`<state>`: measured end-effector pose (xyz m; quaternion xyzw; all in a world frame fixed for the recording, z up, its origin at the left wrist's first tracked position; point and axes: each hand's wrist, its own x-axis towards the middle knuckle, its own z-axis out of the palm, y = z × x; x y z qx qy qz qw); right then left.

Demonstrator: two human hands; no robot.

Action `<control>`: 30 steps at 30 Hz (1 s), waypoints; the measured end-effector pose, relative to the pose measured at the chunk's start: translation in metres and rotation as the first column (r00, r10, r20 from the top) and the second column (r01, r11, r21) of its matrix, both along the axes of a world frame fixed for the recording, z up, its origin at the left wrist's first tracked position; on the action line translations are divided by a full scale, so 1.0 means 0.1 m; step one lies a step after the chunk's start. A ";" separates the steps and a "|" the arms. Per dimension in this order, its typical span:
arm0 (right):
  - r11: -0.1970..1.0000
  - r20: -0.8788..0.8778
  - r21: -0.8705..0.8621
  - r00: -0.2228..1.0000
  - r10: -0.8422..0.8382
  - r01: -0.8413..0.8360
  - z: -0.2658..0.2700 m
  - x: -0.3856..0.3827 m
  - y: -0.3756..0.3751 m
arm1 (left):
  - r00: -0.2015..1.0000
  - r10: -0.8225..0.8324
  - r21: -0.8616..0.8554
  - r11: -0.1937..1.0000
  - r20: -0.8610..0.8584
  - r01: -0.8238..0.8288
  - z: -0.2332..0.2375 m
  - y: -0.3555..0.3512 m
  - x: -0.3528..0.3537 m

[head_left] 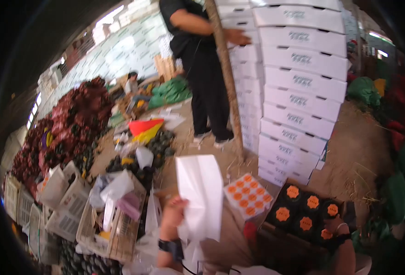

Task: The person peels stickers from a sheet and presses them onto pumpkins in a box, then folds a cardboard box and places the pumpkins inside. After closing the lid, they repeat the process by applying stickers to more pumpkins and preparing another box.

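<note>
My left hand (172,214) is closed on a creased white sheet of paper (201,195), holding it upright in front of me. At the lower right, my right hand (336,227) reaches into an open carton (275,231) of dark round produce (297,204), perhaps small squash. Its fingers are curled over one piece at the near right corner, partly covering that piece's orange sticker (325,234); what they pinch, if anything, is hidden. Each visible piece bears an orange scalloped sticker. Left of the carton lies a white sheet of orange round stickers (248,195).
Tall stacked white cartons (303,82) stand ahead, beside a wooden pole (227,73) and a standing person in black (204,68). To the left are plastic crates (115,238), red net sacks (69,123) and loose dark produce (161,149). Another person sits farther back.
</note>
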<state>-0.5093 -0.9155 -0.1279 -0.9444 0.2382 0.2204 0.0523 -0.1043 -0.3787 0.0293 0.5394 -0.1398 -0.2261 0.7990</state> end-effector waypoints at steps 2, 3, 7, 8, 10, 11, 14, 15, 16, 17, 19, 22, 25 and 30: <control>0.995 -0.134 -0.082 0.990 0.051 -0.062 0.42 0.13 0.18 | 0.985 0.168 0.034 0.985 -0.040 -0.166 0.30 0.42 -0.18; 0.993 0.191 0.012 0.974 -0.118 0.118 0.40 0.10 0.10 | 0.974 0.228 0.117 0.967 0.006 -0.227 0.37 0.66 -0.23; 0.939 0.429 0.187 0.836 -0.342 0.288 0.52 0.19 -0.05 | 0.908 0.322 0.559 0.716 0.267 -0.419 0.09 1.52 -0.35; 0.889 0.432 0.253 0.777 -0.458 0.382 0.51 0.21 -0.01 | 0.890 0.318 0.608 0.650 0.328 -0.456 -0.10 1.69 -0.36; 0.876 0.442 0.082 0.770 -0.460 0.476 0.37 0.15 0.07 | 0.885 0.334 0.678 0.571 0.323 -0.463 -0.47 1.98 -0.44; 0.884 0.431 -0.154 0.835 -0.342 0.441 0.16 0.10 0.12 | 0.899 0.276 0.776 0.458 0.340 -0.434 -0.59 2.06 -0.56; 0.904 0.028 -0.385 0.981 -0.190 0.186 -0.17 0.00 0.13 | 0.936 0.111 0.926 0.148 0.334 -0.348 -0.82 2.24 -0.81; 0.929 -0.162 -0.357 0.973 -0.166 0.099 -0.25 -0.06 0.16 | 0.948 0.077 0.944 0.094 0.310 -0.317 -0.91 2.29 -0.89; 0.937 -0.133 -0.336 0.981 -0.144 0.092 -0.28 -0.09 0.21 | 0.958 0.039 0.958 0.039 0.284 -0.285 -1.01 2.34 -0.95; 0.945 -0.104 -0.316 0.987 -0.123 0.084 -0.27 -0.11 0.30 | 0.966 0.059 0.965 0.051 0.254 -0.257 -1.15 2.43 -0.95; 0.936 0.380 -0.283 0.920 -0.093 0.212 -0.23 -0.23 0.62 | 0.978 0.089 0.978 0.078 0.187 -0.194 -1.44 2.59 -0.95; 0.902 0.230 -0.341 0.954 -0.194 0.266 -0.09 -0.12 0.80 | 0.989 -0.026 0.989 0.018 0.146 -0.146 -1.57 2.59 -0.86; 0.868 0.062 -0.381 0.945 -0.321 0.320 0.29 0.15 1.19 | 0.991 -0.133 0.984 -0.171 0.020 -0.043 -1.81 2.68 -0.75; 0.866 0.000 -0.332 0.919 -0.395 0.373 0.42 0.21 1.27 | 0.961 -0.243 0.727 -0.682 -0.133 -0.071 -1.67 2.61 -0.71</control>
